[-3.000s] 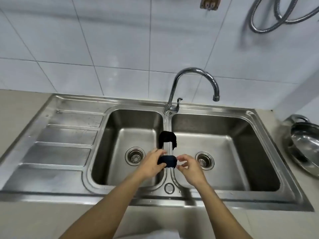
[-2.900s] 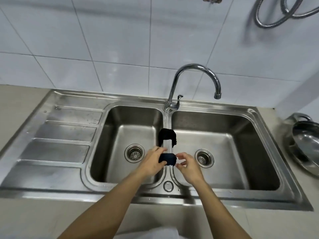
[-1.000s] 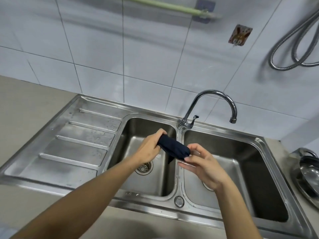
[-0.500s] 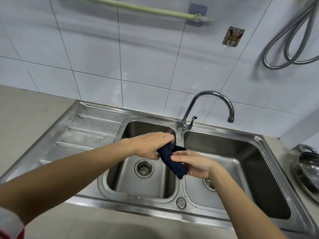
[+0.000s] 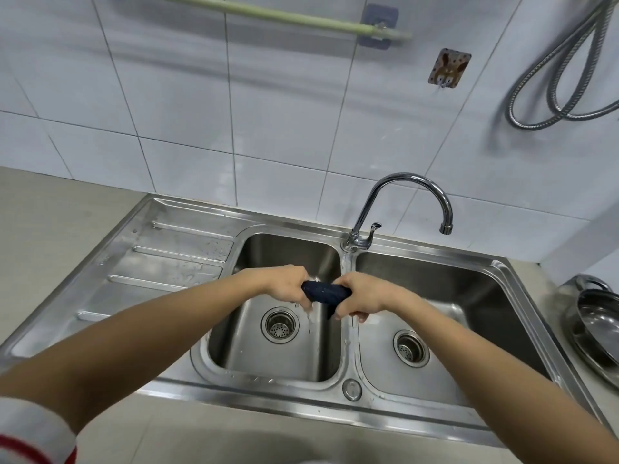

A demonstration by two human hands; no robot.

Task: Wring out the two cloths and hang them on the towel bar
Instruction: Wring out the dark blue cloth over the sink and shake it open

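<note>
A dark navy cloth (image 5: 325, 291), rolled into a tight bundle, is held above the left basin of the steel double sink (image 5: 348, 391). My left hand (image 5: 284, 285) grips its left end and my right hand (image 5: 360, 296) grips its right end, both fists closed round it. Drops of water fall below my left hand. A short tail of cloth hangs under my right hand. The pale green towel bar (image 5: 268, 15) runs along the tiled wall at the top, bare. Only one cloth is in view.
A chrome gooseneck faucet (image 5: 402, 202) stands behind the divider, its spout over the right basin. A ribbed draining board (image 5: 160, 269) lies to the left. Steel pans (image 5: 596, 326) sit on the counter at the right. A metal hose (image 5: 562, 75) loops on the wall.
Both hands lifted the cloth off the sink divider, bunched it up, and now clench its two ends level over the left basin. The view has tilted up, showing the towel bar.
</note>
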